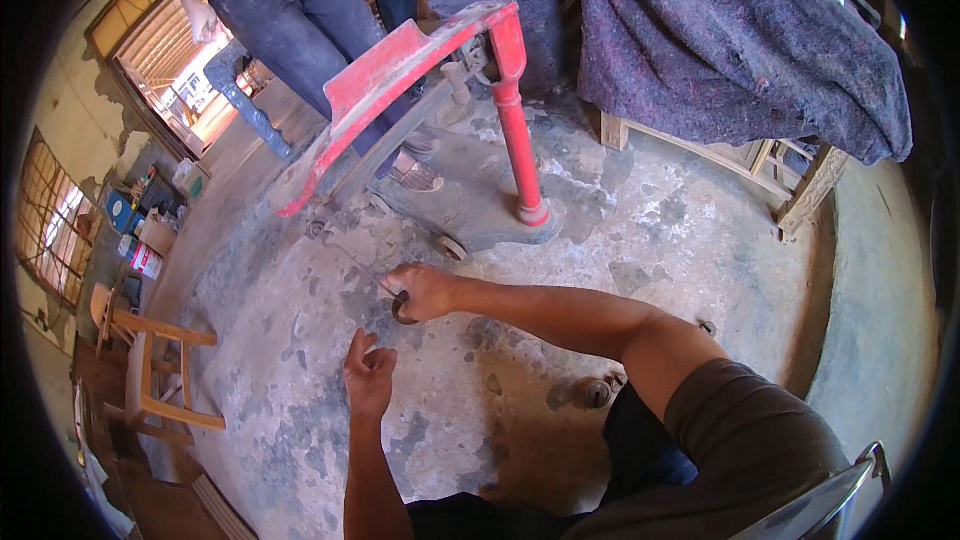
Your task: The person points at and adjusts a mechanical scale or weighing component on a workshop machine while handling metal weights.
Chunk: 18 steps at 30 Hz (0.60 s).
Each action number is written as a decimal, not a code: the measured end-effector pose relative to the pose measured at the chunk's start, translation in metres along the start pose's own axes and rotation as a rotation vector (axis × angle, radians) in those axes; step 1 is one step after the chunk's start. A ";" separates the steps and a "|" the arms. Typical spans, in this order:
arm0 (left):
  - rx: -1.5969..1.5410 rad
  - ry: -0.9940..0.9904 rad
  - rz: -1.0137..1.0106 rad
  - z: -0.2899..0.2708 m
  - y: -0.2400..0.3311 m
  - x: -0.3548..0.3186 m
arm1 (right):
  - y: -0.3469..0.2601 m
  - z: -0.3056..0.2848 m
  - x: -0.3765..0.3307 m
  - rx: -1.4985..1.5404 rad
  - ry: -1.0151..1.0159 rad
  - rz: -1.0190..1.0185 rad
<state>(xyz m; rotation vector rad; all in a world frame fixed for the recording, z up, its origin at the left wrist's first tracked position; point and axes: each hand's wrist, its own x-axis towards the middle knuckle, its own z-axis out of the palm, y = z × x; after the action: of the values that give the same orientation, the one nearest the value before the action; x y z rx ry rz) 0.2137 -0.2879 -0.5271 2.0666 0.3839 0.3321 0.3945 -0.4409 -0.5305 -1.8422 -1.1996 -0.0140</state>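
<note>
In front of me stands a red platform scale (510, 130), with a worn red post and beam over a grey base. A thin metal rod (352, 258) hangs down from the beam's left end. My right hand (428, 290) is closed round the rod's lower part, where a dark round piece (403, 310) shows under the fingers. Lower and to the left, my left hand (370, 372) is held above the floor, apart from the rod. Its fingers are loosely bent and apart, with nothing in them.
Round metal weights (597, 393) lie by my leg, and a small metal piece (707, 328) lies farther right. A person (290, 20) stands behind the scale. A blanket-covered table (730, 50) is at the right. A wooden chair (150, 380) stands left.
</note>
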 end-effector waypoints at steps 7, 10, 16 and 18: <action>-0.010 -0.015 -0.013 0.005 0.002 0.001 | 0.035 -0.044 0.038 0.411 0.707 0.058; 0.005 -0.029 -0.005 0.006 0.001 0.002 | 0.048 -0.090 0.057 0.725 1.079 0.030; 0.030 -0.008 -0.039 -0.004 -0.007 -0.004 | -0.007 -0.169 0.053 0.155 1.026 0.252; 0.047 -0.020 -0.038 0.000 -0.008 -0.003 | 0.002 -0.182 0.048 0.187 1.018 0.270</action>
<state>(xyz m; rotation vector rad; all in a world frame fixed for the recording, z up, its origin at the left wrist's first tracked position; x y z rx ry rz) 0.2098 -0.2853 -0.5341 2.1041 0.4215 0.2823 0.5000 -0.5304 -0.4031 -1.4766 -0.2283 -0.5921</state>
